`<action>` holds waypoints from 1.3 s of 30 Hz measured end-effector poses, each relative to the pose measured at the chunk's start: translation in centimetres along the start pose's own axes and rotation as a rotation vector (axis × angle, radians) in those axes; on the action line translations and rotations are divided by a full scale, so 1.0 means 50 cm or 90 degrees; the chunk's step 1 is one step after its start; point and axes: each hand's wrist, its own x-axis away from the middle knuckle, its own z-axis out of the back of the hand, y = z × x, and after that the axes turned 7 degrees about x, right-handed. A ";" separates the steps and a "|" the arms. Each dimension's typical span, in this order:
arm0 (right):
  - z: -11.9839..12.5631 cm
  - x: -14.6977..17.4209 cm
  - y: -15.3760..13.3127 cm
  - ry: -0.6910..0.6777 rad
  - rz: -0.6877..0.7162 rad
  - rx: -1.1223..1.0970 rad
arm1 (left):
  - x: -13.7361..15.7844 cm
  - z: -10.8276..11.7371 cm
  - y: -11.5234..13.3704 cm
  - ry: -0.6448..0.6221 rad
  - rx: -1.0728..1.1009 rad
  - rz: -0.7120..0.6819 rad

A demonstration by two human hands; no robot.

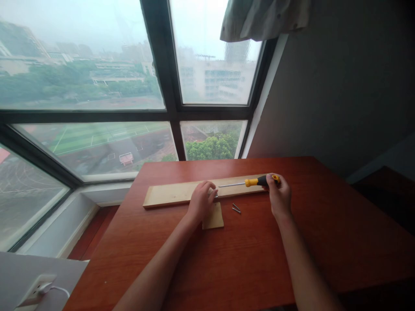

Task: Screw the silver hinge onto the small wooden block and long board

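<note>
My right hand (pixel 279 193) is closed around the yellow and black handle of a screwdriver (pixel 255 181). The shaft lies nearly level and its tip points left, close to my left fingertips. My left hand (pixel 201 199) is pinched on a small silvery metal piece (pixel 214 193), mostly hidden by the fingers, over the front edge of a long pale wooden board (pixel 168 194). Under and beside the left wrist is a small square piece of board (pixel 214 217). Just right of it, a few loose screws (pixel 236 208) lie on the table.
The reddish-brown wooden table (pixel 246 259) carries everything. Behind it stands a large dark-framed window (pixel 173 114), with a grey wall (pixel 324 95) to the right. A curtain (pixel 266 19) hangs at the top. A wall socket (pixel 40 288) with a plugged-in white cable is at lower left.
</note>
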 end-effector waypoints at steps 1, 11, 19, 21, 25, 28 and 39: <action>0.002 -0.001 0.004 0.003 -0.010 -0.015 | -0.001 0.002 0.002 0.014 0.009 -0.006; 0.041 -0.026 0.033 0.115 -0.083 -0.050 | -0.005 0.004 0.091 -0.198 -0.100 -0.072; 0.040 -0.029 0.039 0.123 -0.103 -0.053 | -0.005 -0.059 0.116 -0.318 -0.270 -0.073; 0.041 -0.027 0.036 0.123 -0.104 -0.051 | -0.004 -0.067 0.118 -0.311 -0.281 -0.075; 0.042 -0.026 0.034 0.124 -0.108 -0.050 | -0.005 -0.069 0.122 -0.291 -0.280 -0.077; 0.042 -0.026 0.035 0.126 -0.111 -0.050 | -0.006 -0.057 0.119 -0.267 -0.256 -0.066; 0.041 -0.028 0.047 0.121 -0.118 -0.038 | -0.014 0.063 0.054 -0.086 -0.117 -0.020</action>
